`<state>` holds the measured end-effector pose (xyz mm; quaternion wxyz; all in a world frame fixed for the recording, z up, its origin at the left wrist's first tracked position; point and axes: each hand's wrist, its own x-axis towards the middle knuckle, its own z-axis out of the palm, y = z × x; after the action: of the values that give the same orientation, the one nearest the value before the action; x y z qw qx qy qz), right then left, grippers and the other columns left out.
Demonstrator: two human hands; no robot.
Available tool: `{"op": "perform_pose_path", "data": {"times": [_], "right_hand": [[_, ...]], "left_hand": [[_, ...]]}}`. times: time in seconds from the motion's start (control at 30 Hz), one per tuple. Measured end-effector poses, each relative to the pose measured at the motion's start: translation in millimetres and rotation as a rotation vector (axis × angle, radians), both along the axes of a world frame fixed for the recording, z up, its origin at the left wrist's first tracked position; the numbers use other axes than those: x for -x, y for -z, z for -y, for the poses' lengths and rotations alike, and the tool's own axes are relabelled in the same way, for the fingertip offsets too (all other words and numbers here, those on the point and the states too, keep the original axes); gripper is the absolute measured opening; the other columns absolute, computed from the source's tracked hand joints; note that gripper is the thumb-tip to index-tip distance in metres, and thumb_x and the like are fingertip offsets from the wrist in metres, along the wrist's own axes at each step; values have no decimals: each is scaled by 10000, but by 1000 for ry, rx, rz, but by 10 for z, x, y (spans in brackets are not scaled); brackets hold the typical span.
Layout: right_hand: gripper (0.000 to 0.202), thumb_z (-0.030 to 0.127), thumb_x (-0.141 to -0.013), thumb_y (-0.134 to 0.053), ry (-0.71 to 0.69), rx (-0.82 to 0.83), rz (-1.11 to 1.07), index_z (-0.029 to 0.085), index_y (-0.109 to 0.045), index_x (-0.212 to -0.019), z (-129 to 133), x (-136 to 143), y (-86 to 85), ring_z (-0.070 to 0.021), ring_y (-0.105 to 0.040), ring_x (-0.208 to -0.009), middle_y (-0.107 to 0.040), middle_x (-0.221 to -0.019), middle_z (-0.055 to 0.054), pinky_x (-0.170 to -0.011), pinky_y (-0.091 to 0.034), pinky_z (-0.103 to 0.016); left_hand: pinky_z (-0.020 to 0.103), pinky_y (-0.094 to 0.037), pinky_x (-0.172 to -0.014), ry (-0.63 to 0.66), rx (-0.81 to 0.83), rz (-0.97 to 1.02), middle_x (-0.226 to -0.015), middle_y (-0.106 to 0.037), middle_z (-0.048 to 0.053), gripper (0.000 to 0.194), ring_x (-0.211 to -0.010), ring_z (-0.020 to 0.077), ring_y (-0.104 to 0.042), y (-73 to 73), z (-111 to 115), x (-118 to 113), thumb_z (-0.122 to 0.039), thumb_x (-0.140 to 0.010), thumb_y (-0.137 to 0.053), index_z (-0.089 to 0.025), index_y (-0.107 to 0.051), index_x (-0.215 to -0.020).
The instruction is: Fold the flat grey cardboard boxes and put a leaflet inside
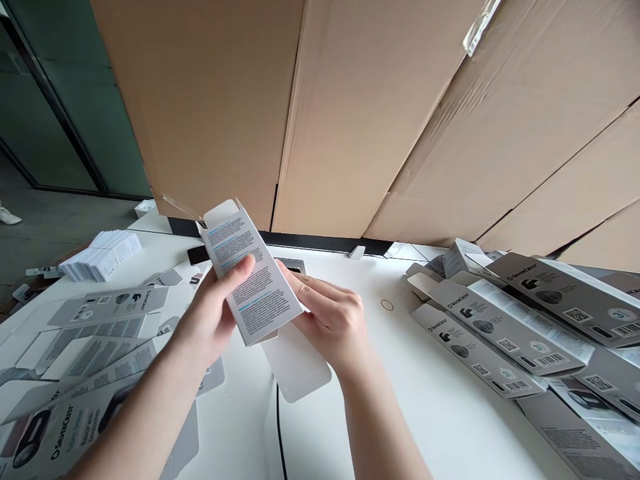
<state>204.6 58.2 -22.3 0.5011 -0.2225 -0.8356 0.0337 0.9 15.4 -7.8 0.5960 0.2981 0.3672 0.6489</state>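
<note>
A small grey-white carton (pixel 257 277) with printed text is tilted in the air over the white table. My left hand (pixel 213 313) grips its left side, with the thumb across the printed face. At the carton's lower right edge, the fingers of my right hand (pixel 327 310) are close together and touch it; their tips are partly hidden behind the carton. A wide pale flap (pixel 297 363) hangs down from the lower end, and another flap (pixel 221 212) stands out at the upper end. The inside of the carton cannot be seen.
Flattened printed cartons (pixel 107 307) cover the table's left side, near a stack of white papers (pixel 103 255). Folded-up cartons (pixel 505 323) are piled on the right. A rubber band (pixel 387 305) and a black cable (pixel 280 427) lie on the table (pixel 380 373). Large cardboard boxes (pixel 360 120) stand behind.
</note>
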Motion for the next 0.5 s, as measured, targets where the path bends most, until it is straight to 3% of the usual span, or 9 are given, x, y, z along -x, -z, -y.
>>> {"op": "perform_pose_path", "data": {"times": [0.13, 0.23, 0.3, 0.37, 0.43, 0.5], "right_hand": [[584, 241, -1166, -780, -84, 169, 62, 411, -701, -1719, 10, -41, -3, -198, -896, -949, -908, -1448, -47, -798, -772, -365], [725, 381, -1050, -962, -108, 403, 135, 415, -697, -1724, -3, -205, -58, -208, -862, -908, -887, -1490, -60, -801, -788, -397], [692, 441, -996, -1011, -40, 531, 139, 373, -779, -1643, -28, -330, -106, -222, -862, -885, -912, -1403, -67, -794, -794, -416], [481, 483, -1015, -983, 14, 616, 112, 329, -893, -1462, -54, -412, -143, -233, -869, -883, -938, -1272, -66, -835, -801, -438], [386, 522, -1016, -976, -37, 664, 51, 309, -938, -1335, -68, -420, -157, -234, -876, -880, -944, -1170, -63, -868, -801, -439], [472, 524, -971, -1022, -183, 709, -13, 303, -920, -1376, -66, -350, -139, -225, -885, -882, -942, -1187, -66, -887, -797, -421]], "left_hand": [[449, -710, -795, -38, 31, -74, -1183, -893, 133, 675, -1114, 414, -860, -9, -35, 51, -609, -716, -1143, -234, -867, -1205], [459, -709, -821, -233, -37, -137, -1117, -889, 111, 670, -1019, 372, -856, -67, -94, 243, -461, -621, -1198, -209, -877, -1152], [465, -716, -949, -426, -104, -135, -1162, -889, 60, 635, -1121, 347, -840, -133, -115, 418, -390, -635, -1183, -243, -869, -1167], [496, -714, -1094, -565, -150, -108, -1223, -890, 0, 589, -1334, 367, -784, -215, -106, 581, -349, -678, -1141, -329, -860, -1196], [603, -709, -1190, -611, -190, -73, -1218, -891, -11, 568, -1520, 428, -689, -296, -76, 679, -342, -741, -1084, -404, -849, -1254], [719, -666, -1253, -586, -243, -3, -1181, -895, 21, 516, -1592, 478, -640, -359, -47, 682, -362, -841, -1009, -366, -843, -1330]]}}
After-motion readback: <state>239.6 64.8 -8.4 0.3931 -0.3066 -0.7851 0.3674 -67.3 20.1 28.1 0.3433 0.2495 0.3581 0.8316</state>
